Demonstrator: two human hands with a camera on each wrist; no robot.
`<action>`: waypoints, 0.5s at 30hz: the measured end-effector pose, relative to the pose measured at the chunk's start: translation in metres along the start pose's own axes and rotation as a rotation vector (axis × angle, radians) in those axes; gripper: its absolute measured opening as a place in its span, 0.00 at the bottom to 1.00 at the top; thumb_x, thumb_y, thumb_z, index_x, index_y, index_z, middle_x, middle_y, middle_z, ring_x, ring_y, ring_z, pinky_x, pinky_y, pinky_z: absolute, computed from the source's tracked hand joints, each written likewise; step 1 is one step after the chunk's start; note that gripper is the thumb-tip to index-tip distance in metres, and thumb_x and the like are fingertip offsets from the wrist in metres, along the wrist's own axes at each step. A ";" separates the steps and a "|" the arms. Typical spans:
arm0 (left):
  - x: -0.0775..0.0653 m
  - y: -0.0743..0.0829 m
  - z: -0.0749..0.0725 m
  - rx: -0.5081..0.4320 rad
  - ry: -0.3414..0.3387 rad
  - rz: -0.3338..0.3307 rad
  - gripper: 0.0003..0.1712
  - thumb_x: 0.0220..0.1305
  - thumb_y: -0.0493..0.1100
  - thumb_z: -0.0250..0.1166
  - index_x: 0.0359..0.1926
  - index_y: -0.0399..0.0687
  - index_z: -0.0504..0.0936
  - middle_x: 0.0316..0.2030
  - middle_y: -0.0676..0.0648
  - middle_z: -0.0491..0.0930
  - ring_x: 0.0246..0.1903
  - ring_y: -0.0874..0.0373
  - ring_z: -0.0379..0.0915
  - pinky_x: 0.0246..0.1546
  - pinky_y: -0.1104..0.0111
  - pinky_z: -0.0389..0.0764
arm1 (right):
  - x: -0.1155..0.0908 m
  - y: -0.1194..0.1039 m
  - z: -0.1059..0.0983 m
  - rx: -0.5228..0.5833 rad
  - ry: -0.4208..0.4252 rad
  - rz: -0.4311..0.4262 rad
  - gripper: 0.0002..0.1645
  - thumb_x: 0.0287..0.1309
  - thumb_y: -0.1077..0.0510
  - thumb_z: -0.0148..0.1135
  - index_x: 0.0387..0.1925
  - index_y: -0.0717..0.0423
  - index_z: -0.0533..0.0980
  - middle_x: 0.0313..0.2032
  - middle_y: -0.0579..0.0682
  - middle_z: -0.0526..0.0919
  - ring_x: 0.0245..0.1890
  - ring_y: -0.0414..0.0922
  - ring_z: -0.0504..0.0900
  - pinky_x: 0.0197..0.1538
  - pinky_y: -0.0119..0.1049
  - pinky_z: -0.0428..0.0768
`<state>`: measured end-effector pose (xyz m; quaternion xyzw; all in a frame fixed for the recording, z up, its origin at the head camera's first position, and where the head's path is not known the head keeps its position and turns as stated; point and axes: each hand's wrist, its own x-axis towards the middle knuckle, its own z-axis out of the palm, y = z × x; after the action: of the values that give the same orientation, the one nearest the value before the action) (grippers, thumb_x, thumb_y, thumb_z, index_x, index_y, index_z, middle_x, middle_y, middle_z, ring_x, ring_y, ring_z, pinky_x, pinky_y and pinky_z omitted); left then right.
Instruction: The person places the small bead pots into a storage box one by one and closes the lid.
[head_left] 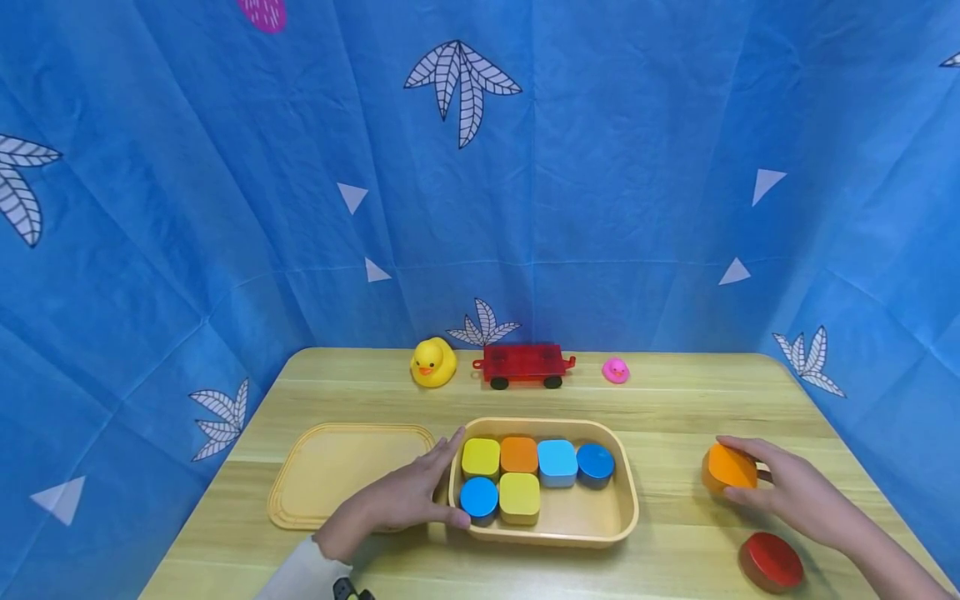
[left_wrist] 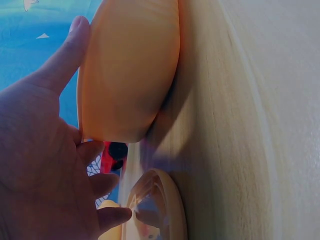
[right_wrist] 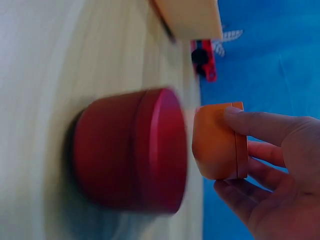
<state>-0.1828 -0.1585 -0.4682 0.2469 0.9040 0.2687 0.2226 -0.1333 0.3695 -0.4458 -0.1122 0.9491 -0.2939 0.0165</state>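
My right hand [head_left: 802, 492] pinches a small orange rounded-square box [head_left: 729, 468] with a lid seam, thumb on one side and fingers on the other. In the right wrist view the orange box [right_wrist: 217, 142] appears lifted off the table. A round red lidded box [head_left: 771, 562] stands just in front of that hand. At the left end of a tan tray [head_left: 577, 537], my left hand [head_left: 401, 496] touches the wall with spread thumb and fingers. Inside the tray sit two yellow boxes [head_left: 519, 498], an orange one [head_left: 519, 456], a light blue one [head_left: 557, 463] and two round blue ones [head_left: 596, 465].
A flat tan lid [head_left: 345, 467] lies on the wooden table, left of the tray and partly behind my left arm. Along the back edge stand a yellow duck [head_left: 433, 362], a red wagon [head_left: 523, 364] and a small pink duck [head_left: 616, 371]. A blue curtain [head_left: 600, 167] hangs behind.
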 end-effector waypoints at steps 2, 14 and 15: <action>0.000 0.001 -0.001 -0.004 0.000 0.001 0.69 0.58 0.75 0.68 0.83 0.68 0.31 0.83 0.46 0.44 0.80 0.42 0.42 0.72 0.40 0.61 | 0.002 -0.009 0.000 -0.005 0.013 -0.038 0.45 0.49 0.55 0.82 0.66 0.68 0.73 0.59 0.64 0.81 0.50 0.36 0.79 0.48 0.40 0.87; 0.000 0.001 0.000 -0.013 0.002 0.007 0.69 0.58 0.73 0.69 0.83 0.69 0.31 0.83 0.47 0.43 0.81 0.43 0.41 0.73 0.40 0.61 | 0.015 -0.068 -0.003 -0.037 0.047 -0.163 0.42 0.53 0.51 0.80 0.67 0.61 0.75 0.58 0.56 0.83 0.51 0.47 0.82 0.51 0.47 0.86; 0.000 0.001 0.000 -0.014 0.002 0.008 0.69 0.58 0.73 0.69 0.83 0.69 0.31 0.83 0.47 0.43 0.81 0.43 0.41 0.73 0.40 0.61 | 0.016 -0.073 -0.002 -0.029 0.045 -0.172 0.42 0.53 0.51 0.80 0.67 0.61 0.75 0.58 0.57 0.83 0.51 0.49 0.83 0.51 0.48 0.86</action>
<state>-0.1825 -0.1584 -0.4674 0.2485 0.9015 0.2760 0.2222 -0.1345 0.3089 -0.4025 -0.1870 0.9402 -0.2829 -0.0320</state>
